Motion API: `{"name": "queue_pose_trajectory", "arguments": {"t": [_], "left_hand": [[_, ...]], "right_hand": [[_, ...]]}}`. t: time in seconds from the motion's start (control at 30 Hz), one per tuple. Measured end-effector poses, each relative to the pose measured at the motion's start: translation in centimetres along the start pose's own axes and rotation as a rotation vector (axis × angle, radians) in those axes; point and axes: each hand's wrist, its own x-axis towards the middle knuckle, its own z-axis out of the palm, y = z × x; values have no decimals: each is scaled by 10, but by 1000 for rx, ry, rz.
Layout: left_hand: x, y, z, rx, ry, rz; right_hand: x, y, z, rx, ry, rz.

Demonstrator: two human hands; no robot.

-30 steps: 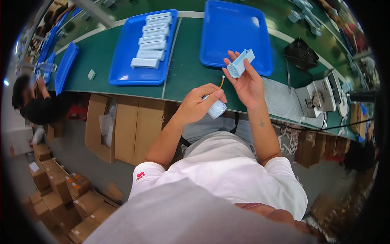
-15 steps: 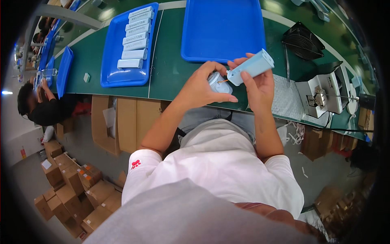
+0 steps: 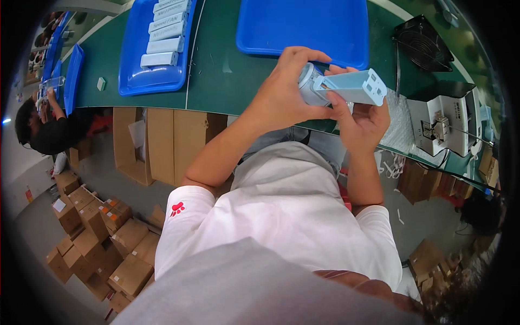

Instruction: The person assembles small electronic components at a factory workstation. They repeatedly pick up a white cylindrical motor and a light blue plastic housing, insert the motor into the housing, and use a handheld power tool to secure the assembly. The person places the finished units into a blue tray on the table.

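Note:
My left hand (image 3: 281, 92) is wrapped round a round, pale blue housing (image 3: 311, 81), with the thumb stretched toward my right hand. In my right hand (image 3: 362, 125) lies a long, pale blue plastic case (image 3: 355, 88), hollow along one side and with cut-outs in its far end. The two parts meet end to end, or nearly so; whether they are joined cannot be made out. A short orange-brown wire (image 3: 325, 85) shows between them. Both hands are over the front edge of the green bench (image 3: 222, 70).
Ahead lies a blue tray (image 3: 303, 30). Another blue tray (image 3: 149, 84) at left holds several pale blue cases (image 3: 162, 46). A black square fan (image 3: 422, 43) and a white-sided device (image 3: 447, 124) stand at right. Cardboard boxes (image 3: 130, 235) fill the floor left; a person (image 3: 51, 127) sits beyond.
My hands have brought the round housing and the long case together, closing the gap the wire crossed. The case has turned, showing its hollow side. The whole view has shifted slightly.

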Motion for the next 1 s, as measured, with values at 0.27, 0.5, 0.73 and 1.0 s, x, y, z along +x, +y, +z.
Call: {"name": "queue_pose_trajectory", "arguments": {"t": [0.27,0.5,0.73,1.0], "left_hand": [[3,-2,20,157,170,216],[4,-9,34,177,226,268],[3,-12,53,93,122,312],[7,0,99,-249,-52,288]], "right_hand": [[-6,-2,4,-20,31,-85],[-10,3,-1,-67,89,-61],[-9,-1,-19,-63,41,-212],[-31,28,-97,68,34,-60]]}}
